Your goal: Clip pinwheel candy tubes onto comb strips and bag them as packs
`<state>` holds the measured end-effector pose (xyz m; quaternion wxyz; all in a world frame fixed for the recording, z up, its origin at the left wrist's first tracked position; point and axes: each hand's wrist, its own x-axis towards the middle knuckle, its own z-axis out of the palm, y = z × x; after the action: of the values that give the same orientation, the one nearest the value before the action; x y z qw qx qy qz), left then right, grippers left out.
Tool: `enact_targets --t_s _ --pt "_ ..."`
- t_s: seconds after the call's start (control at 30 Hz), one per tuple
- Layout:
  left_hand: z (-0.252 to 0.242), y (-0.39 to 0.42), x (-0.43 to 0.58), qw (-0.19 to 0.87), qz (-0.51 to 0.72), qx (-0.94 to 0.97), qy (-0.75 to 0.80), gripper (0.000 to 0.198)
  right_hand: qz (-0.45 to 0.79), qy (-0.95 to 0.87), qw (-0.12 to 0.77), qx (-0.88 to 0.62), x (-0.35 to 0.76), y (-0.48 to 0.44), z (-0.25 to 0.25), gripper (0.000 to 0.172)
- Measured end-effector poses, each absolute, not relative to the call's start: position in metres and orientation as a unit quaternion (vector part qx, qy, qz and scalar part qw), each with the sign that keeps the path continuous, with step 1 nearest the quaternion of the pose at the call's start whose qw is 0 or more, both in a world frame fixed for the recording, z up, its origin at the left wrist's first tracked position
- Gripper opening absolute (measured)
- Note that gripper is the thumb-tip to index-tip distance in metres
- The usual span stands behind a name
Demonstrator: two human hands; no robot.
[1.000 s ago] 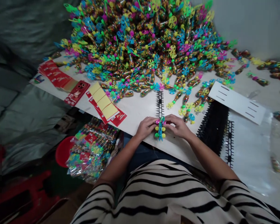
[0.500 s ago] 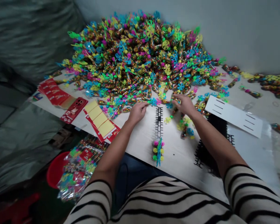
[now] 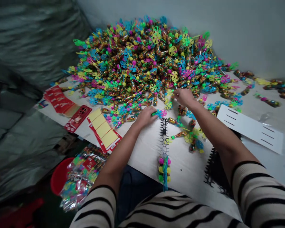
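My left hand (image 3: 144,117) rests at the near edge of a heap of clear candy tubes with plastic pinwheels (image 3: 142,63). Its fingers appear closed on the green stem of a pinwheel candy tube (image 3: 159,113). My right hand (image 3: 184,97) reaches into the heap's edge, and its fingers are partly hidden among the tubes. Below the hands, a black plastic comb strip (image 3: 164,136) lies on the white table (image 3: 187,167). A bundle of pinwheel candy tubes (image 3: 163,171) lies at the strip's near end, untouched by either hand.
A white slotted card (image 3: 249,128) lies to the right, with black comb strips (image 3: 215,167) near the table's edge. Red cards with yellow labels (image 3: 104,129) lie left. Below the table edge are a clear bag of packets (image 3: 82,179) and a red basin (image 3: 59,175).
Both hands have left the bundle, where they worked together, and moved apart to the heap. The bundle stays on the table, and the view has tilted and shifted.
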<state>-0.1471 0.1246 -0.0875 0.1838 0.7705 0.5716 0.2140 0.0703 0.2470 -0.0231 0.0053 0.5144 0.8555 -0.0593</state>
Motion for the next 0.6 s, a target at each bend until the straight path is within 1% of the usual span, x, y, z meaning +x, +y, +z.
enact_targets --t_s 0.1,0.23,0.3,0.33,0.43,0.5,0.6 --pt "-0.087 0.134 -0.152 0.190 0.232 0.759 0.578 0.024 -0.083 0.857 -0.066 0.504 0.041 0.269 -0.032 0.039" --pt "-0.083 0.143 -0.158 0.157 0.241 0.728 0.622 0.023 -0.088 0.846 -0.174 0.496 0.001 0.285 -0.044 0.054" --pt "-0.080 0.148 -0.162 0.146 0.250 0.710 0.642 0.024 -0.093 0.842 -0.176 0.502 -0.019 0.292 -0.046 0.059" --pt "-0.078 0.151 -0.164 0.139 0.259 0.699 0.652 0.026 -0.094 0.843 -0.163 0.503 -0.028 0.294 -0.046 0.057" --pt "-0.071 0.160 -0.170 0.104 0.317 0.659 0.674 0.035 -0.085 0.856 -0.120 0.495 -0.044 0.287 -0.041 0.041" --pt "-0.068 0.164 -0.172 0.083 0.356 0.646 0.670 0.043 -0.068 0.872 -0.116 0.470 -0.045 0.270 -0.033 0.038" --pt "-0.068 0.161 -0.173 0.083 0.366 0.674 0.636 0.051 -0.072 0.910 -0.121 0.389 -0.033 0.234 -0.020 0.036"
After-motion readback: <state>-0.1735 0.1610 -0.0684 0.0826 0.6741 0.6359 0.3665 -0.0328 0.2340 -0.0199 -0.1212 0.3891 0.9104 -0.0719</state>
